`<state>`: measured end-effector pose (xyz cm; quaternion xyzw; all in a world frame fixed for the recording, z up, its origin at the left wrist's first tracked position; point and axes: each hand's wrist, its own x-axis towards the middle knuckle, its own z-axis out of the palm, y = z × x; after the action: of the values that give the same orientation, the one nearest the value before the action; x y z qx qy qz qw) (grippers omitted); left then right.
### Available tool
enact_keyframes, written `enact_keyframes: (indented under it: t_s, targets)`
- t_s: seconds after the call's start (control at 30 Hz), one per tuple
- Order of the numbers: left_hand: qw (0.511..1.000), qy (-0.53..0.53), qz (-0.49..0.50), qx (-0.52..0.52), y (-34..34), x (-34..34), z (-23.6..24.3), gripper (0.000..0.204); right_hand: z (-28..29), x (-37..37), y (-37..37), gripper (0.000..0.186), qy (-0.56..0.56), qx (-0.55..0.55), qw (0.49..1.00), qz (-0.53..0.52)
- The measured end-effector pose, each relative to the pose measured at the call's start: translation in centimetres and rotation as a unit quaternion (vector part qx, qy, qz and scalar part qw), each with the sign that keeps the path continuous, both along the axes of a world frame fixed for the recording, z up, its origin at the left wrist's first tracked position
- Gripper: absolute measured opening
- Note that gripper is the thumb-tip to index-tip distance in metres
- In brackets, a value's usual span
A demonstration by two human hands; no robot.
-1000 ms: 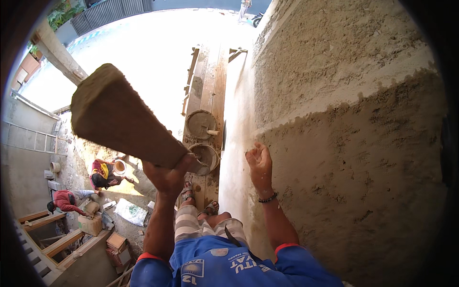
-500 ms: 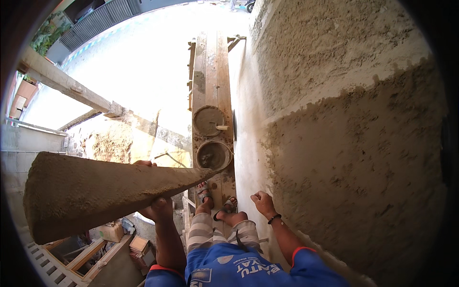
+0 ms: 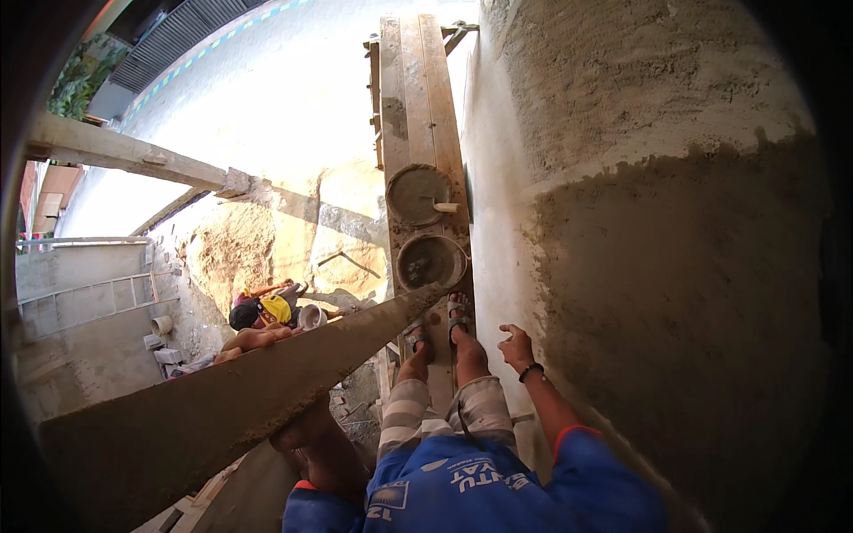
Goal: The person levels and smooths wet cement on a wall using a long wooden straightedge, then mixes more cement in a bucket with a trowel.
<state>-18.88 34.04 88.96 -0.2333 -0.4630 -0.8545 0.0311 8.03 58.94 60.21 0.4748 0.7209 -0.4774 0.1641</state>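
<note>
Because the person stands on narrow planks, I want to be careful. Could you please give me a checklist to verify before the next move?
1. Left hand grips the long board: ok.
2. Right hand free: ok, it looks empty, beside the wall.
3. Both feet on the planks: ok.
4. Board tip clear of the nearer bucket: cannot tell; they overlap in this view.
5. Ground at left free of people: not ok, a co-worker is down there.

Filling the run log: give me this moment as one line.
left hand: holding long mortar-crusted board | right hand: empty, beside wall | feet: on planks
</note>
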Motion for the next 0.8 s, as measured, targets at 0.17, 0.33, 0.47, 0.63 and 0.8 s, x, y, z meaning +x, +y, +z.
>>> enact_keyframes:
  t_s: [0.17, 0.33, 0.47, 0.63, 0.8]
  targets:
    - [0.995, 0.052, 0.025, -0.079, 0.1, -3.2, -0.5, 0.097, -10.7, -6.9, 4.1, 0.043, 0.023, 0.074, 0.994, 0.073]
    - [0.991, 0.052, 0.006, -0.122, -1.7, -4.6, -0.2, 0.076, -21.5, -20.1, 10.2, 0.058, 0.001, 0.12, 0.983, 0.135]
    - [0.963, -0.016, -0.13, -0.236, -10.8, -6.3, 2.4, 0.039, -26.0, -29.2, 14.3, 0.067, -0.078, 0.15, 0.974, 0.15]
    - [0.944, -0.115, -0.125, -0.285, -11.8, -7.2, 4.1, 0.034, -32.1, -33.6, 15.8, 0.06, -0.11, 0.169, 0.963, 0.177]
    - [0.932, -0.146, -0.127, -0.306, -12.2, -7.9, 4.9, 0.031, -34.8, -35.7, 15.2, 0.032, -0.103, 0.195, 0.933, 0.285]
